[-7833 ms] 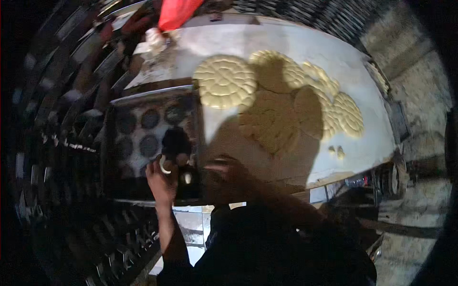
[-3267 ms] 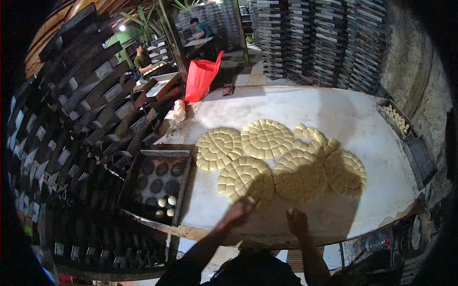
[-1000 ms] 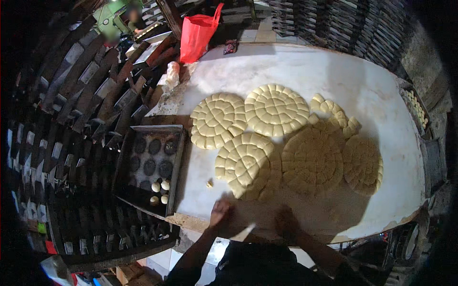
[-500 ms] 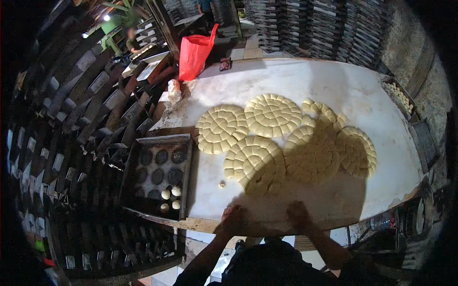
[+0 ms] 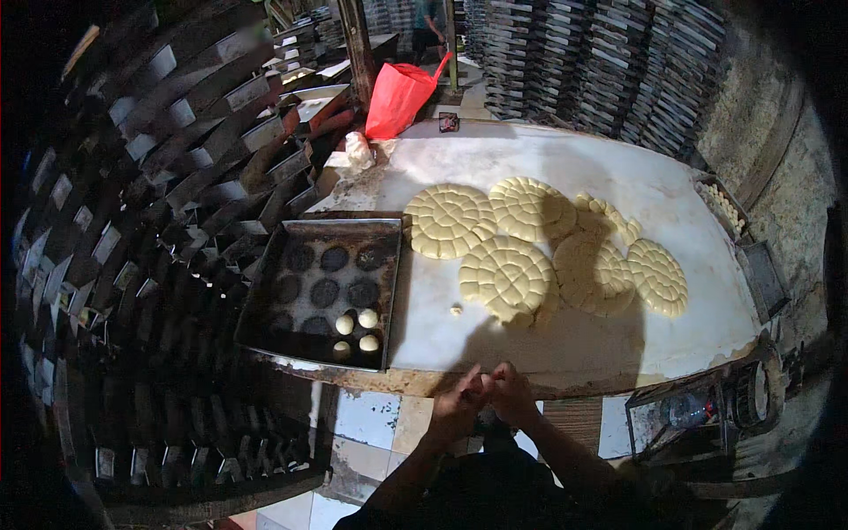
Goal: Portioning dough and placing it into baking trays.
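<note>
My left hand and my right hand meet at the near edge of the white worktable, fingers curled together around something small and unclear. Behind them lie several flat round dough slabs cut into small segments, partly in shadow, plus a small loose dough scrap. To the left of my hands is a dark square baking tray with blackened round marks and several pale dough balls in its front right part.
Dark racks of metal pans crowd the left; more stacks stand behind. A red bag and white bundle sit at the back. Narrow trays line the right edge. A co-worker stands in the far background.
My hands have left the tabletop area below the dough slabs and come together at the front edge. The view has shifted, and earlier my left hand was in the tray.
</note>
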`<state>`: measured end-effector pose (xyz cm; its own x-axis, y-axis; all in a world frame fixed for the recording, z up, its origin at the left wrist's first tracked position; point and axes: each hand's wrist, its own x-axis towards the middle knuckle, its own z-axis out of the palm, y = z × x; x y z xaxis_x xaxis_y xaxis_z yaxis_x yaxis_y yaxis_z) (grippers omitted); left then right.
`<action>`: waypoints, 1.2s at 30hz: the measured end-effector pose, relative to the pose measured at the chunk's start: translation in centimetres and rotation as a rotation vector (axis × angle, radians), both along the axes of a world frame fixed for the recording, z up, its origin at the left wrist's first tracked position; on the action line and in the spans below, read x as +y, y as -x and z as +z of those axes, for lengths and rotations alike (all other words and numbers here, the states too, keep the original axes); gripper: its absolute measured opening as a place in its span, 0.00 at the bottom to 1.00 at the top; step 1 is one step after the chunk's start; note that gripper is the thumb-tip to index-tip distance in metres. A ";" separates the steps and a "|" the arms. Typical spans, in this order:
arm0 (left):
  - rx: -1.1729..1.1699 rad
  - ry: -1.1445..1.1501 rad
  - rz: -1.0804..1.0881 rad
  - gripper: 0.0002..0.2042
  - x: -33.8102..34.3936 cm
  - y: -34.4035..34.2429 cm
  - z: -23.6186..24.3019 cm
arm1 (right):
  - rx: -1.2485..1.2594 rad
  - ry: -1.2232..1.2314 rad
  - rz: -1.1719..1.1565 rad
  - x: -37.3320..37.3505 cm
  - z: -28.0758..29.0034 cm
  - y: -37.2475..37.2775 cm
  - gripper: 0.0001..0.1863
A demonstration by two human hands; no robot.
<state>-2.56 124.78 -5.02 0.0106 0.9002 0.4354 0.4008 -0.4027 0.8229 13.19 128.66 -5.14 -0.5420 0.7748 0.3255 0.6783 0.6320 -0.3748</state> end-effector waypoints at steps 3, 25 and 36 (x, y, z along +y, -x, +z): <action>0.313 -0.136 -0.027 0.13 -0.6 -0.1 1.8 | 0.294 0.040 -0.067 -1.4 0.8 0.8 0.15; 0.760 0.042 0.226 0.16 11.0 7.9 -7.6 | -0.258 0.085 0.009 13.4 -9.5 -19.7 0.14; 0.512 0.298 0.192 0.11 8.5 9.8 -17.9 | 0.018 0.176 0.303 12.6 -12.4 -22.3 0.18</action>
